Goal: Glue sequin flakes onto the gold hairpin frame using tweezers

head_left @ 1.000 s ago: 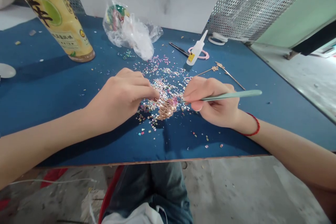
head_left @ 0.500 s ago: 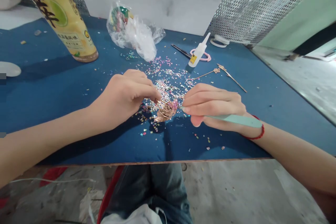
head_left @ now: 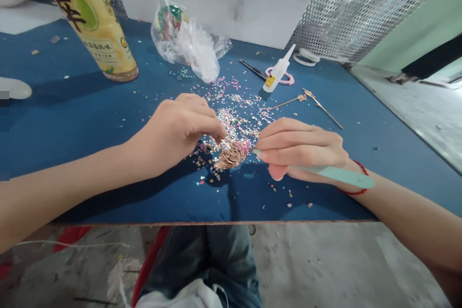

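My left hand (head_left: 176, 130) pinches a rose-gold wire ornament (head_left: 231, 155) just above the blue table (head_left: 72, 120). My right hand (head_left: 299, 147) is closed round pale green tweezers (head_left: 335, 174), whose tip points at the ornament's pink top. Both hands hover over a scatter of shiny sequins (head_left: 234, 110). The tweezers' back end lies along my right wrist, which wears a red string bracelet (head_left: 357, 178).
A tall yellow bottle (head_left: 90, 19) stands at the back left. A clear plastic bag (head_left: 187, 43), a small glue bottle (head_left: 277, 70), a pink ring and two gold hairpins (head_left: 310, 98) lie behind. A perforated metal screen (head_left: 361, 0) borders the right. The table's front edge is near my knees.
My right hand has turned the tweezers so the handle swung down from level toward my wrist. The left hand and ornament have stayed in place.
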`<move>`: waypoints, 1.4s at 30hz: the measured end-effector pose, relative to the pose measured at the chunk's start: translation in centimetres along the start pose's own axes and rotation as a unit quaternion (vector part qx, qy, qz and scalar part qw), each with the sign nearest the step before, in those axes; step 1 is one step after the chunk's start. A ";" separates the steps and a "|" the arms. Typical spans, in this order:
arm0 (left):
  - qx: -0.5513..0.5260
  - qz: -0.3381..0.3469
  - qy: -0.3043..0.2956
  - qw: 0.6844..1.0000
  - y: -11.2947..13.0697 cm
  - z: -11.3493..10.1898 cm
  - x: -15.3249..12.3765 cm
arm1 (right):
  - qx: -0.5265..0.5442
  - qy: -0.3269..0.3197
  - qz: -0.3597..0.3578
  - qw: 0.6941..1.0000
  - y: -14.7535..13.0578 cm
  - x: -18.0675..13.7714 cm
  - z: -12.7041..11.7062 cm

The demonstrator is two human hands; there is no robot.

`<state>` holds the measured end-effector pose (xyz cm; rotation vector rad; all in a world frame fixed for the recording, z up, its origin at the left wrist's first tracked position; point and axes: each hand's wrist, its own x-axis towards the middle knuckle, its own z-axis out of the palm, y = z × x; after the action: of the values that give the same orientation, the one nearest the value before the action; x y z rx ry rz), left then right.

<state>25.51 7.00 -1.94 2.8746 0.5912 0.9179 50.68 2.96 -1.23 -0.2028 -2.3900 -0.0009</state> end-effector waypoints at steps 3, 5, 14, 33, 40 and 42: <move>0.009 -0.009 -0.004 1.000 0.0 0.0 0.0 | -0.012 -0.013 0.006 1.000 -0.1 0.1 -0.1; 0.015 -0.009 -0.002 1.000 0.1 -0.1 -0.1 | -0.022 -0.009 0.011 1.000 -0.2 0.1 -0.1; -0.019 0.038 -0.001 0.999 0.5 -0.2 0.0 | 0.040 0.030 0.056 0.997 -0.6 -0.1 0.4; 0.007 0.069 0.004 0.998 0.8 -0.2 0.0 | 0.047 -0.004 0.041 0.998 -1.0 0.4 0.5; -0.006 0.086 0.008 0.996 0.7 -0.1 0.1 | 0.070 -0.013 0.069 0.995 -1.1 0.4 0.5; -0.005 0.091 0.008 0.996 0.7 -0.1 0.1 | 0.075 -0.012 0.073 0.994 -1.1 0.4 0.6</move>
<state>25.76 6.39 -1.70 2.9535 0.3281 0.9628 49.82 2.00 -1.32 -0.3080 -2.3819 0.2498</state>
